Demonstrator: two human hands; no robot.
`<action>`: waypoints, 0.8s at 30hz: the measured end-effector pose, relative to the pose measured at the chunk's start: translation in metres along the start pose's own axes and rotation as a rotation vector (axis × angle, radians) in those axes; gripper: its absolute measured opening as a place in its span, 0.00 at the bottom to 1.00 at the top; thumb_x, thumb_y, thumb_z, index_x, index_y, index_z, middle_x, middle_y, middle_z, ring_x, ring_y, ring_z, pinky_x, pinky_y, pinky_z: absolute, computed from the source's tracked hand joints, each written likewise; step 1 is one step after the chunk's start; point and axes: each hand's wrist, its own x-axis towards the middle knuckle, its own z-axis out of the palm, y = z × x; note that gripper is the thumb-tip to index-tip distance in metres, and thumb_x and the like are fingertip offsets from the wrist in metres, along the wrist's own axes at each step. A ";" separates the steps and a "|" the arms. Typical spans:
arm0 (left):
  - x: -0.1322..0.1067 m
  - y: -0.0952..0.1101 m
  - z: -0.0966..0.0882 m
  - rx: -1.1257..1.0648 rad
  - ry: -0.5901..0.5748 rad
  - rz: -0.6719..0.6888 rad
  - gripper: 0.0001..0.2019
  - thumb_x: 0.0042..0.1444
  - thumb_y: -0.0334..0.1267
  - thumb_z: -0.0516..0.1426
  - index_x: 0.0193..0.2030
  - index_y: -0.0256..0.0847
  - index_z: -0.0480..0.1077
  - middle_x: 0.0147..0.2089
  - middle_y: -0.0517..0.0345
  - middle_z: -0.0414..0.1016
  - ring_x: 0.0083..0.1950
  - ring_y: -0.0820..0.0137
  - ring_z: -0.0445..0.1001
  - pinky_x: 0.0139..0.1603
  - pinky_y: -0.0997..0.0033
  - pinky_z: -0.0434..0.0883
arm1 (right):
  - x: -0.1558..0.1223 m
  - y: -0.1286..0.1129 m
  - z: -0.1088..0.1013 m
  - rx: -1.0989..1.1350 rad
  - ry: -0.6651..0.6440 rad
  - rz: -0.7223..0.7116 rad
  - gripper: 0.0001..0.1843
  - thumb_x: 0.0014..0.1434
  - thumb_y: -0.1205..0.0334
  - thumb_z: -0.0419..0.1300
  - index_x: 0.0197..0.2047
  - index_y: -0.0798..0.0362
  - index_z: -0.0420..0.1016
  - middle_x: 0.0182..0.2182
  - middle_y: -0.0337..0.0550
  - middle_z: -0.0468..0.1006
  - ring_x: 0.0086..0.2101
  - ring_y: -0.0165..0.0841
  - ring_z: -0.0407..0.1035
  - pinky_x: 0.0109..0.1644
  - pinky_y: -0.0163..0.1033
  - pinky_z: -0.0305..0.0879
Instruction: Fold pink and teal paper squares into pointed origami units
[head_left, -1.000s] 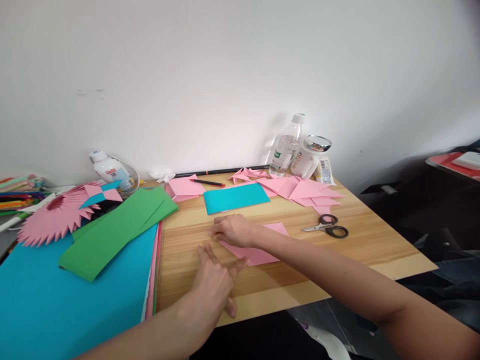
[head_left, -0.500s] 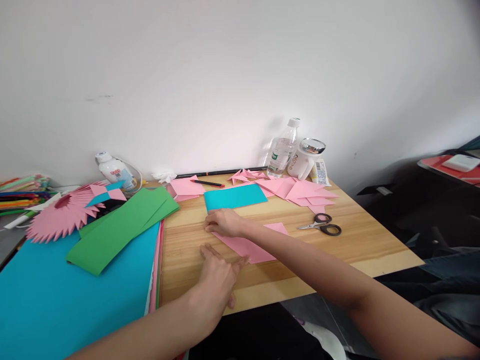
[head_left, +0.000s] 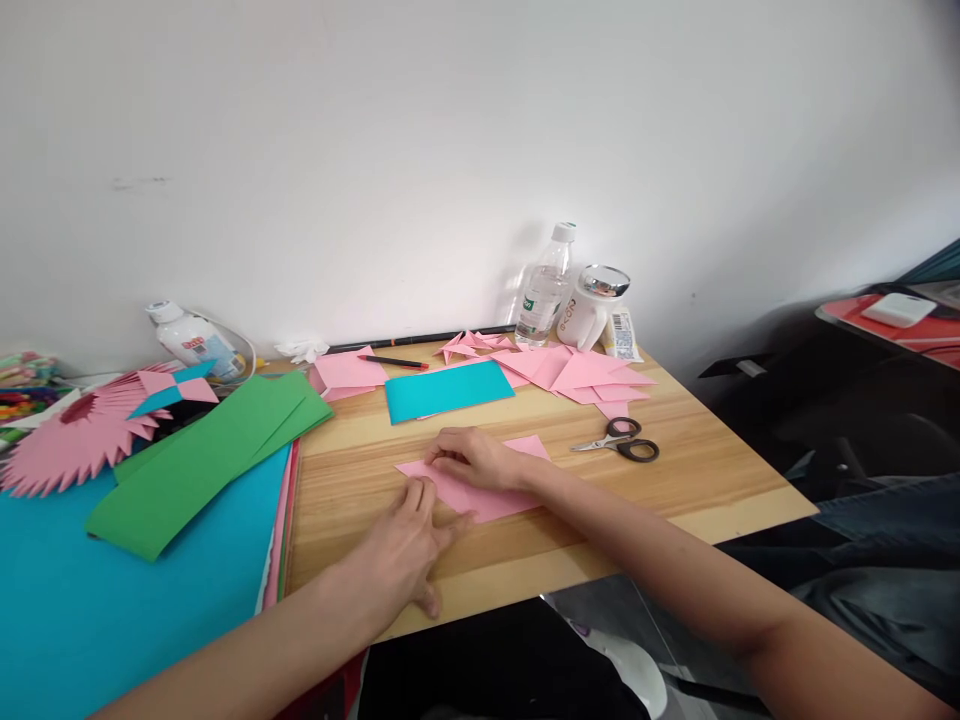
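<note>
A pink sheet of paper (head_left: 499, 503) lies on the wooden table in front of me, with a pointed corner at its left end. My right hand (head_left: 476, 460) rests on this sheet, its fingers curled together and pressing against the paper. At the sheet's near left edge is my left hand (head_left: 409, 535), fingertips touching the paper and thumb spread out towards the table's front edge. The two hands and the right forearm hide part of the sheet. Just beyond them sits a blue rectangular paper stack (head_left: 450, 390).
Black-handled scissors (head_left: 622, 440) lie at right. Behind are folded pink papers (head_left: 570, 370), a pencil (head_left: 394, 361), a water bottle (head_left: 546, 290) and a lidded mug (head_left: 592, 310). Green strips (head_left: 202, 465) and a pleated pink paper piece (head_left: 82, 440) lie on blue sheets (head_left: 150, 620) at left.
My right hand has slid a little to the right over the pink sheet, showing its pointed left corner. My left hand has come onto the sheet's near edge. The view has shifted slightly.
</note>
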 end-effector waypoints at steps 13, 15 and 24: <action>-0.012 -0.011 -0.010 0.037 -0.025 -0.036 0.52 0.35 0.53 0.69 0.67 0.52 0.52 0.46 0.43 0.72 0.50 0.49 0.70 0.48 0.53 0.68 | -0.032 0.024 -0.062 -0.056 0.269 0.160 0.09 0.58 0.71 0.53 0.37 0.56 0.74 0.37 0.48 0.78 0.36 0.33 0.72 0.41 0.40 0.69; -0.011 -0.015 -0.011 0.052 0.017 -0.120 0.49 0.36 0.52 0.70 0.65 0.42 0.58 0.43 0.43 0.72 0.46 0.52 0.71 0.46 0.57 0.70 | -0.049 0.023 -0.073 -0.106 0.219 0.203 0.08 0.57 0.71 0.55 0.38 0.56 0.74 0.37 0.47 0.77 0.35 0.33 0.72 0.39 0.39 0.71; 0.014 -0.033 0.009 0.121 0.522 0.251 0.13 0.66 0.36 0.47 0.47 0.32 0.69 0.41 0.48 0.73 0.43 0.62 0.72 0.44 0.63 0.71 | -0.105 -0.023 -0.064 -0.650 -0.113 -0.260 0.22 0.60 0.78 0.46 0.56 0.63 0.65 0.52 0.61 0.72 0.52 0.42 0.69 0.51 0.47 0.71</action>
